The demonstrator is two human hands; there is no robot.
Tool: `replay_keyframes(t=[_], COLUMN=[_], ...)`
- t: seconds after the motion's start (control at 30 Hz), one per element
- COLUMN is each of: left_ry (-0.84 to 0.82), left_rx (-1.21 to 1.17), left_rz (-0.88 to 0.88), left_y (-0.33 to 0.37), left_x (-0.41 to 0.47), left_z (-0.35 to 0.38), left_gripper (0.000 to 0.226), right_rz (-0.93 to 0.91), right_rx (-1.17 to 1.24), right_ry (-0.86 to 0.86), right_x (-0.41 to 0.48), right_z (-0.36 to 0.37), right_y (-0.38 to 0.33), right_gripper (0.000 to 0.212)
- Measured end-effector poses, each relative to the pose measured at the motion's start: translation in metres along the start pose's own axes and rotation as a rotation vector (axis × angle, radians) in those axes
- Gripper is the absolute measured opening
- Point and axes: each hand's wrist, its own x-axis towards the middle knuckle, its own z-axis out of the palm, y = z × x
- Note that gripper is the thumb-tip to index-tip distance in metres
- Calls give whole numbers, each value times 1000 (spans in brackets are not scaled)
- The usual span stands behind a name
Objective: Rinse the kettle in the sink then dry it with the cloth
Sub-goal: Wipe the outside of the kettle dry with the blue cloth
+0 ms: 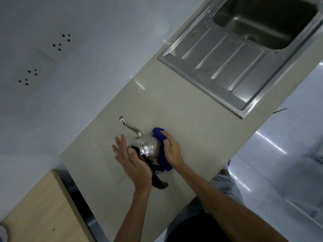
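Note:
A shiny steel kettle (148, 147) with a long curved spout and a black handle stands on the beige counter (183, 119). My left hand (129, 158) lies flat against its lid side, fingers straight, thumb by the black knob. My right hand (170, 149) presses a blue cloth (161, 149) against the kettle's right side, fingers curled over the cloth. The steel sink (262, 20) sits at the far right of the counter, apart from the kettle.
The sink's ribbed draining board (220, 62) lies between the basin and the kettle. A white wall with sockets (28, 75) runs along the left. A wooden surface (43, 210) sits at the lower left, beyond the counter's end.

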Motion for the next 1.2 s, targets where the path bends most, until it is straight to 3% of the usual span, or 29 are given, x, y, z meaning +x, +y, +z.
replay_keyframes(t=[0.2, 0.27, 0.47, 0.67, 0.83, 1.0, 1.1, 1.2], left_ry=[10, 15, 27, 21, 15, 10, 28, 44], left_rx=[-1, 0, -4, -6, 2, -22, -23, -4], left_rz=[19, 17, 12, 16, 13, 11, -18, -34], left_y=[1, 0, 2, 0, 2, 1, 4, 4], left_x=[0, 1, 0, 1, 1, -1, -1, 0], left_z=[1, 1, 2, 1, 1, 2, 3, 3], left_gripper=[50, 48, 53, 46, 49, 47, 46, 46], right_rz=[109, 122, -198, 19, -379, -86, -65, -124], right_rx=[-309, -357, -227, -242, -203, -212, -183, -107], right_ry=[-434, -471, -220, -348, -154, -197, -266, -148], right_x=[67, 69, -16, 42, -42, 30, 43, -9], right_z=[0, 5, 10, 11, 12, -5, -6, -3], right_y=[-56, -72, -62, -70, -43, -26, -25, -18], right_gripper=[39, 39, 46, 42, 51, 43, 42, 46])
